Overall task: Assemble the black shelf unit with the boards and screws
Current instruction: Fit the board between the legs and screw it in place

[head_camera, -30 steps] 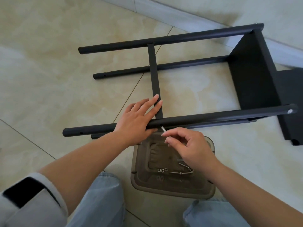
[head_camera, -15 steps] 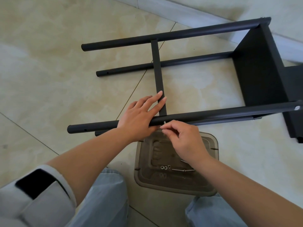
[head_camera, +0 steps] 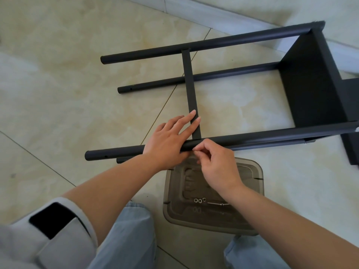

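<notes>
The fingers (head_camera: 191,121) of the left hand (head_camera: 169,141) lie straight and flat, pressing the lower end of the thin flat black metal crossbar (head_camera: 190,90) where it meets the near round black metal tube (head_camera: 252,137) of the black shelf unit (head_camera: 310,78). The palm rests on this tube. The right hand (head_camera: 217,166) has its fingers curled, with thumb and forefinger pinched together just under the tube at the joint. I judge that it holds a small screw there, but the screw itself is hidden by the fingertips.

The shelf unit lies on its side on the pale tiled floor (head_camera: 77,74), with four tubes running left and one black board fixed at the right end. The crossbar spans from the far tube to the near one.

The step in hand seems to be putting a screw through the tube into the crossbar end. To do it well, the left hand should keep the bar pressed so the holes stay in line, and the right hand should start the screw straight, turning it lightly with the fingers first, so the thread does not cross.

The brown translucent plastic tray (head_camera: 254,191) lies on the floor just beside the near tube, between the knees, and holds some small washers (head_camera: 198,200) and a long screw (head_camera: 217,204).

No brand, label or readable writing is visible.
</notes>
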